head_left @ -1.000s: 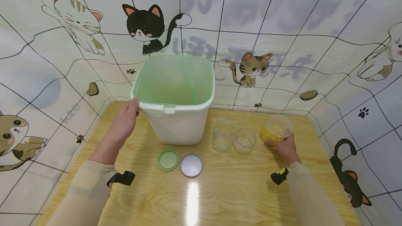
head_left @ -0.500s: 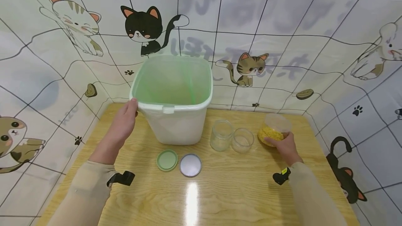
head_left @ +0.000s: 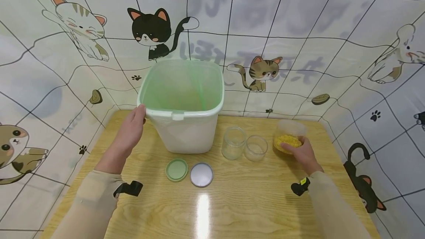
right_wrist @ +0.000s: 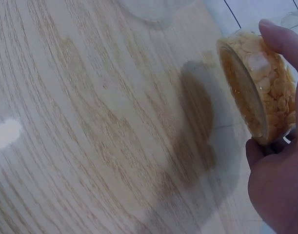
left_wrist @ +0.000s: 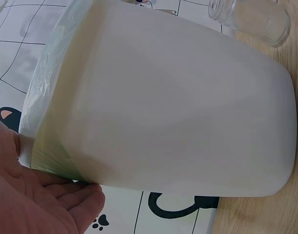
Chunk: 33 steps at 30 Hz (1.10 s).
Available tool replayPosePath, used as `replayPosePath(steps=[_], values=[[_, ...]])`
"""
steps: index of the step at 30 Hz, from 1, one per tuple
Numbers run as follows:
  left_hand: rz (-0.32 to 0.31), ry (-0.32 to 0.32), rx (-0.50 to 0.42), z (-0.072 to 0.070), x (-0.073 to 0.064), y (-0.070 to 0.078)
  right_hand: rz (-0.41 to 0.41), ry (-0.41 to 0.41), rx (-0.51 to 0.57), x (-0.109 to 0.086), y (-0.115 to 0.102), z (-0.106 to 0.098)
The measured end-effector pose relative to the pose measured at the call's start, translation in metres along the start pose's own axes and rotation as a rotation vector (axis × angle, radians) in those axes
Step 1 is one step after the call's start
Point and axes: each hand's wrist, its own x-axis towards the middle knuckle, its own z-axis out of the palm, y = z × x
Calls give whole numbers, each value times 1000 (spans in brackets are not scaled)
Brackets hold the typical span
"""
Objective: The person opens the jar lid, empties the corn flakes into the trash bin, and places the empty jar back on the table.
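At the left stands a white bin (head_left: 189, 132) with a light green bag lining it. My left hand (head_left: 131, 128) grips its front left rim, thumb on top; in the left wrist view the fingers (left_wrist: 83, 204) lie under the bag's edge against the bin wall. At the right my right hand (head_left: 303, 154) grips a clear round jar (head_left: 290, 125) partly filled with yellow flakes (head_left: 286, 141). In the right wrist view the jar (right_wrist: 258, 87) hangs above the table, its shadow beneath it, thumb and fingers on opposite sides. Its mouth is out of sight there.
Two clear jars, one taller (head_left: 234, 143) and one shorter (head_left: 256, 148), stand between the bin and my right hand. A green lid (head_left: 176, 169) and a silvery white lid (head_left: 201, 174) lie in front of the bin. Cat-printed cloth walls (head_left: 206, 14) border the wooden table (head_left: 245, 202).
The jar in my right hand has turned a little, and the yellow flakes in it have shifted. My left hand stays on the bin's rim. The head view has moved slightly.
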Motion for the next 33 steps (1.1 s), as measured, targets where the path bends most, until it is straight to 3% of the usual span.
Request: replayPosePath(steps=[8, 17, 24, 31, 33], values=[[-12, -16, -6, -1, -1, 2, -67, 29, 22, -3, -6, -8], [-24, -20, -37, -3, 1, 1, -209, 31, -24, -10, -29, -17], [9, 7, -74, -3, 2, -4, -302, -26, -74, -20, -50, -23], [115, 21, -79, -3, 1, -20, -317, -106, -118, -31, -64, -27], [97, 43, -77, -3, 0, -27, -325, -133, -127, -35, -68, -27]])
